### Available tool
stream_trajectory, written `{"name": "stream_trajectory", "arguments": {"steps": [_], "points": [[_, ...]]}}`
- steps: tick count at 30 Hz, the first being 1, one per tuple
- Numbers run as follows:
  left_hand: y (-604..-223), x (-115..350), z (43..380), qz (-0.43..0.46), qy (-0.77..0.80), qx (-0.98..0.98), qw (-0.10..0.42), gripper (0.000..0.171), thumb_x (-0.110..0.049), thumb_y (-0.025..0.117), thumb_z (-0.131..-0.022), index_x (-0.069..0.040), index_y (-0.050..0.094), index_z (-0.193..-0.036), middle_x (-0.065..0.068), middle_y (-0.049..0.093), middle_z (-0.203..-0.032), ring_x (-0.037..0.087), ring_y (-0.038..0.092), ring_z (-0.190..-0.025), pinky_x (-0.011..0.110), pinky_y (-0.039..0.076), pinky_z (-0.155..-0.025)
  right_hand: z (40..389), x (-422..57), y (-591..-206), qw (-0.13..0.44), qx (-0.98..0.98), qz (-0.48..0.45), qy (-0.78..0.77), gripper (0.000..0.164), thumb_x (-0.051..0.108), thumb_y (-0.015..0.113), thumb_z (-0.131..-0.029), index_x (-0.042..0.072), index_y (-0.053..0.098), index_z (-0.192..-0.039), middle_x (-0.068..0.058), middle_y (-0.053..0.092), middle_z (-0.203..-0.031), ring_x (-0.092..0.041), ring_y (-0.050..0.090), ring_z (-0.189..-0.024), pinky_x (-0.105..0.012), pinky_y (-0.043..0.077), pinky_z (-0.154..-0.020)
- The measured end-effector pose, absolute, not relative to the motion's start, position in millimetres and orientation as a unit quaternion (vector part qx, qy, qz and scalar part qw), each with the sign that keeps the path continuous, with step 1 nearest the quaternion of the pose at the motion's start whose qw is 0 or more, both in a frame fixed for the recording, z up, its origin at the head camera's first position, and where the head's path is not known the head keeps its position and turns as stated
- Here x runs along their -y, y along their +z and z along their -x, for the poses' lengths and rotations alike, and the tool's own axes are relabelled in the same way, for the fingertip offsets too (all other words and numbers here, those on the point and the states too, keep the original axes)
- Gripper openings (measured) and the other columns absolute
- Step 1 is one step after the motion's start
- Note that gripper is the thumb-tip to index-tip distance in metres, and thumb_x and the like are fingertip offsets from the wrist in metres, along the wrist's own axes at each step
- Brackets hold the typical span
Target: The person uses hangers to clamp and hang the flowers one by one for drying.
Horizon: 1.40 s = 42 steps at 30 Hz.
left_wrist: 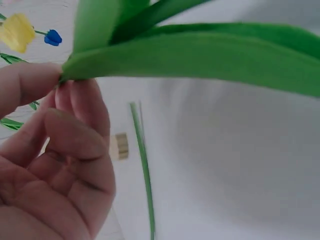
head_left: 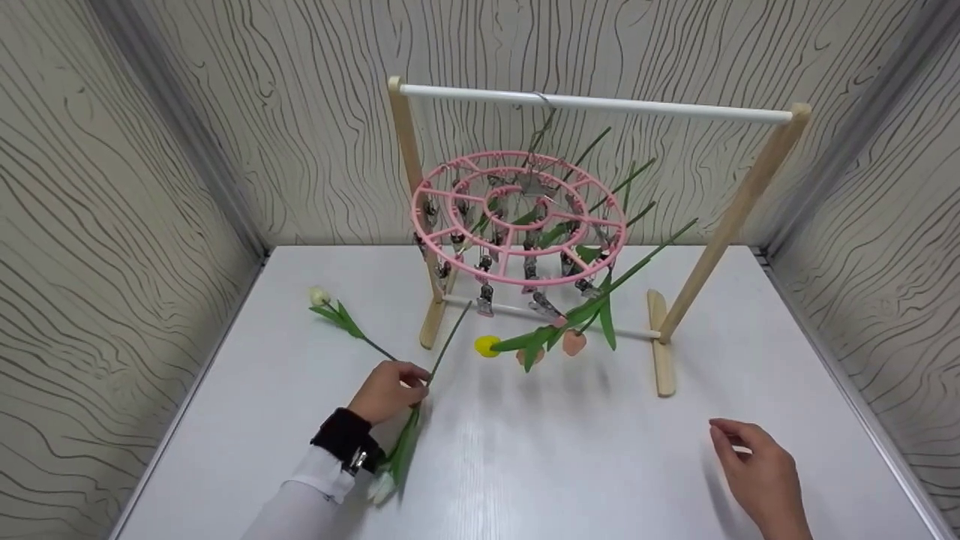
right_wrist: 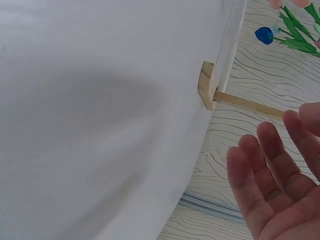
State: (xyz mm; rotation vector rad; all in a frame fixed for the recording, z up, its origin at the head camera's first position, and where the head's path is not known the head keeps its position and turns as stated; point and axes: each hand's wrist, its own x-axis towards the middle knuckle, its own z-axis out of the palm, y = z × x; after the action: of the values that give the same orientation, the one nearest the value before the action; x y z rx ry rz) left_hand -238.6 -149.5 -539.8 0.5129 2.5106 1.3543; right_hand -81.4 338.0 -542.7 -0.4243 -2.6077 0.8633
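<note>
My left hand (head_left: pixel 390 391) pinches the stem of an artificial white tulip (head_left: pixel 382 486) between thumb and fingers. Its bloom points toward me near the wrist, and its bare stem angles up toward the rack. Broad green leaves (left_wrist: pixel 200 55) fill the top of the left wrist view, right at the fingertips. Another white tulip (head_left: pixel 319 296) lies on the table beyond that hand, its stem running toward the fingers. Over the table at the right, my right hand (head_left: pixel 761 469) holds nothing, its fingers loosely bent.
A pink round clip hanger (head_left: pixel 517 279) hangs from the white rod (head_left: pixel 600 103) of a wooden stand (head_left: pixel 739 217). Its clips hold several tulips upside down, among them a yellow tulip (head_left: pixel 487 346) and a peach tulip (head_left: pixel 574 343). A blue tulip (right_wrist: pixel 264 35) shows in the right wrist view.
</note>
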Motion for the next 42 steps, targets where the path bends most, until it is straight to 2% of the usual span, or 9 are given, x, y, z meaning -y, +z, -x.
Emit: {"name": "stream_trajectory", "arguments": {"steps": [8, 10, 14, 17, 25, 36, 42], "points": [[-524.5, 138.7, 233.1, -0.147, 0.523, -0.833, 0.104, 0.018, -0.013, 0.067, -0.084, -0.008, 0.066, -0.102, 0.005, 0.064, -0.083, 0.017, 0.062, -0.07, 0.03, 0.051, -0.061, 76.5, -331.9, -538.4, 0.176, 0.921, 0.159, 0.309, 0.019, 0.024, 0.059, -0.091, 0.011, 0.068, -0.101, -0.005, 0.065, -0.098, -0.015, 0.058, -0.087, -0.01, 0.045, -0.061], [-522.8, 136.9, 230.8, -0.133, 0.543, -0.823, 0.101, 0.019, -0.014, 0.067, -0.084, -0.008, 0.065, -0.102, 0.006, 0.063, -0.084, 0.019, 0.062, -0.071, 0.03, 0.051, -0.06, 74.8, -329.9, -536.8, 0.178, 0.92, 0.158, 0.311, 0.019, 0.024, 0.059, -0.091, 0.011, 0.067, -0.101, -0.005, 0.065, -0.098, -0.013, 0.058, -0.087, -0.009, 0.045, -0.061], [-521.8, 133.0, 224.4, -0.113, 0.583, -0.799, 0.091, 0.02, -0.01, 0.066, -0.084, -0.005, 0.063, -0.103, 0.012, 0.062, -0.087, 0.025, 0.063, -0.072, 0.033, 0.051, -0.06, 72.4, -325.0, -534.5, 0.188, 0.917, 0.146, 0.319, 0.017, 0.024, 0.06, -0.09, 0.013, 0.068, -0.1, -0.002, 0.065, -0.097, 0.001, 0.054, -0.083, -0.008, 0.044, -0.062], [-519.9, 129.4, 218.9, -0.109, 0.601, -0.787, 0.084, 0.021, -0.008, 0.066, -0.084, -0.003, 0.062, -0.103, 0.013, 0.062, -0.088, 0.027, 0.064, -0.072, 0.035, 0.052, -0.062, 71.5, -320.7, -533.8, 0.195, 0.915, 0.132, 0.328, 0.014, 0.022, 0.061, -0.089, 0.014, 0.069, -0.098, 0.001, 0.065, -0.094, 0.006, 0.052, -0.08, -0.008, 0.044, -0.063], [-500.7, 119.1, 204.3, -0.11, 0.631, -0.766, 0.057, 0.02, -0.015, 0.07, -0.082, -0.007, 0.061, -0.098, 0.01, 0.063, -0.088, 0.024, 0.064, -0.073, 0.031, 0.053, -0.064, 71.4, -310.5, -528.6, 0.189, 0.918, 0.126, 0.324, 0.014, 0.023, 0.061, -0.089, 0.016, 0.068, -0.099, 0.002, 0.065, -0.095, -0.001, 0.056, -0.082, -0.013, 0.047, -0.063], [-457.7, 104.6, 170.2, -0.155, 0.67, -0.725, 0.03, 0.015, 0.0, 0.066, -0.082, 0.002, 0.059, -0.094, 0.017, 0.061, -0.091, 0.031, 0.063, -0.081, 0.033, 0.054, -0.07, 69.3, -302.5, -521.1, 0.194, 0.918, 0.11, 0.329, 0.012, 0.021, 0.062, -0.089, 0.017, 0.068, -0.098, 0.004, 0.064, -0.095, -0.002, 0.057, -0.084, -0.013, 0.047, -0.065], [-442.2, 92.1, 156.4, -0.177, 0.664, -0.727, 0.013, 0.013, 0.0, 0.066, -0.082, -0.001, 0.059, -0.093, 0.015, 0.062, -0.088, 0.028, 0.062, -0.08, 0.032, 0.053, -0.071, 68.9, -289.7, -519.2, 0.208, 0.909, 0.085, 0.351, 0.01, 0.015, 0.063, -0.088, 0.017, 0.068, -0.097, 0.009, 0.063, -0.094, 0.002, 0.056, -0.084, -0.011, 0.047, -0.067]]}}
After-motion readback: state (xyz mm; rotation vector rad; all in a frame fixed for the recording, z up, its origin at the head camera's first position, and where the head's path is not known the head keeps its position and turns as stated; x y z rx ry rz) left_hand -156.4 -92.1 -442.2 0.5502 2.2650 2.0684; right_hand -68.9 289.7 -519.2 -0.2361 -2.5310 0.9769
